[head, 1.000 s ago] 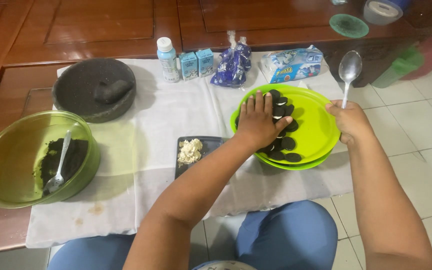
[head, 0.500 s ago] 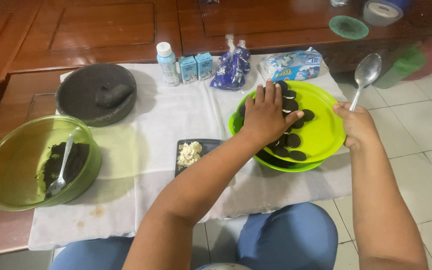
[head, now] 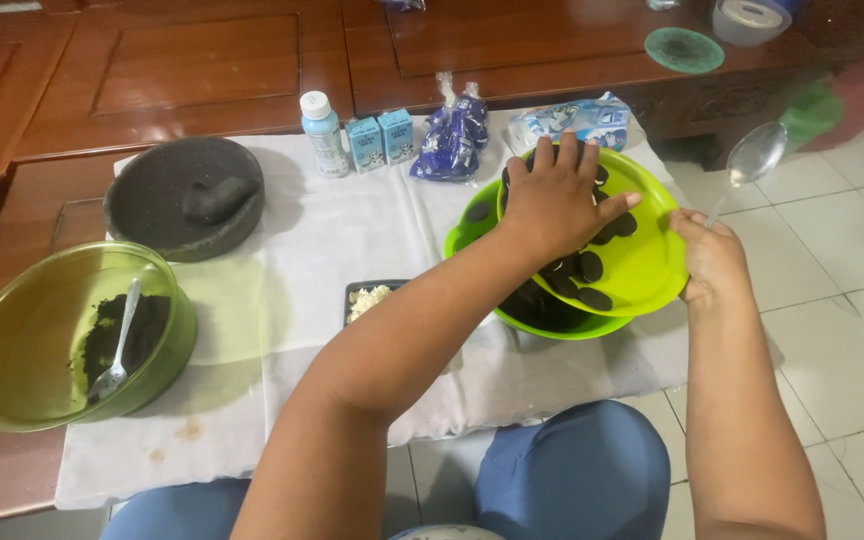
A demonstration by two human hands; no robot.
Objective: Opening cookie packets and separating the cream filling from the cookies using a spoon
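This looks like a room in a home, where food is being made by hand. A low brown wooden surface [head: 202, 70] with carved panels stands on a floor of pale square tiles [head: 842, 330]. A white cloth [head: 282, 300] is spread over the near edge of the surface. On the cloth sit kitchen things: a dark stone grinding bowl [head: 177, 200] near the far left corner of the cloth, a see-through green bowl [head: 12, 350] with a metal spoon in dark crumbs at the left edge, and green plates [head: 642, 270] with dark round cookies at the right edge. Small drink cartons [head: 380, 140] and snack bags [head: 572, 120] line the far edge of the cloth.
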